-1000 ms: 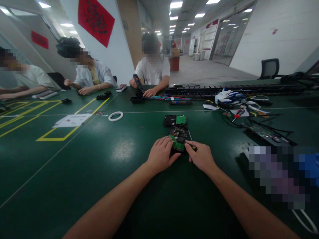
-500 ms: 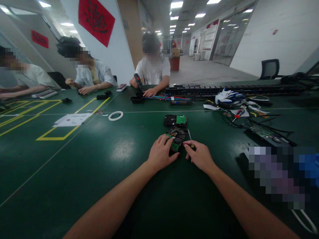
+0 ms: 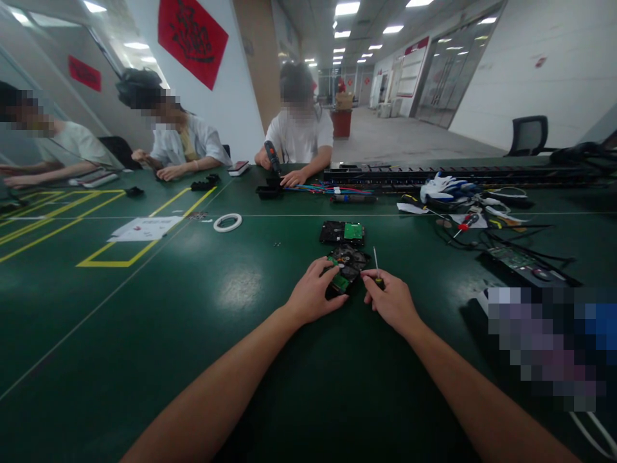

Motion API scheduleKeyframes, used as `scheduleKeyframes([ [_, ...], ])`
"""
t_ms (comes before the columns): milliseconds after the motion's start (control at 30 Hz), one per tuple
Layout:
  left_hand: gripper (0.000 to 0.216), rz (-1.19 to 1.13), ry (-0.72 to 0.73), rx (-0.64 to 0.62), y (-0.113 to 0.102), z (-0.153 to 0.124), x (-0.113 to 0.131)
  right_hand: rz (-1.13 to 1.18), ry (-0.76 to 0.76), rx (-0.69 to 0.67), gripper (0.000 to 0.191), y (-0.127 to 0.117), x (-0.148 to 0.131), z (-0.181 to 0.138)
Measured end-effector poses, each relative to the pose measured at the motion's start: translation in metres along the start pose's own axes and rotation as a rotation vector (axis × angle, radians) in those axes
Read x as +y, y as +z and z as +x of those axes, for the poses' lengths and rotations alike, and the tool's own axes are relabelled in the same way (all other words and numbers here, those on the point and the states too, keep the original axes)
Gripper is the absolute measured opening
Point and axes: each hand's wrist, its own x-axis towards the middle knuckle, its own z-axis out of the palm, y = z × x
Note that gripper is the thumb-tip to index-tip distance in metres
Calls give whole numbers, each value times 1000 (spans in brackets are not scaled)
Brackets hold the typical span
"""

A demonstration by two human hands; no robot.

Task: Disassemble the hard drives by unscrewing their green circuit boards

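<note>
- Head view: 1 green bench [image 3: 216, 366], 2 bare hands mid-bench, well in from far edge.
- L hand [image 3: 308, 292]: fingers curled over 1 circuit board [image 3: 341, 282], thumb at its near end, gripping it.
- Board sits at near-L part of 1 open dark drive [image 3: 354, 257]; can't tell if fully seated.
- R hand [image 3: 393, 299]: fingers closed round 1 screwdriver [image 3: 380, 283], shaft up twd far edge, tip clear of drive; fingertips just beside drive's R side, contact unclear.
- 2nd drive [image 3: 335, 233], w/ green panel, just beyond, nearer far edge.
- 1 white ring [image 3: 216, 224] L of both drives; tiny bits [image 3: 277, 244] btwn, too small to count.
- Twd R end: 1 red-handled driver [image 3: 467, 223], white/blue gloves [image 3: 441, 188] (no. unclear), 1 bare-circuit unit [image 3: 530, 265].
- Far edge, R half: 1 long black rack [image 3: 434, 173].
- 3 co-workers: 1 opposite [image 3: 299, 138] w/ 1 power tool [image 3: 272, 155], 2 nr far-L corner.
</note>
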Motion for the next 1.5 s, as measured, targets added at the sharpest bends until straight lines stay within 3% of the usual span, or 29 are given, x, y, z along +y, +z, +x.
scheduleKeyframes([
  [200, 66, 59, -5, 21, 0, 0, -1, 5, 28, 27, 35, -4, -2, 1],
  [567, 66, 144, -150, 21, -1, -1, 1, 31, 45, 59, 40, -4, 0, 3],
  [1167, 67, 64, -80, -18, -12, -6, -7, 2, 19, 145, 54, -14, 7, 9],
  [1400, 68, -11, 10, -92, -26, -8, -13, -87, 8, 141, 51, -20, 16, 14],
  [1500, 69, -17, 49, -130, -29, -8, -14, -189, -91, 192, 45, -21, 14, 14],
])
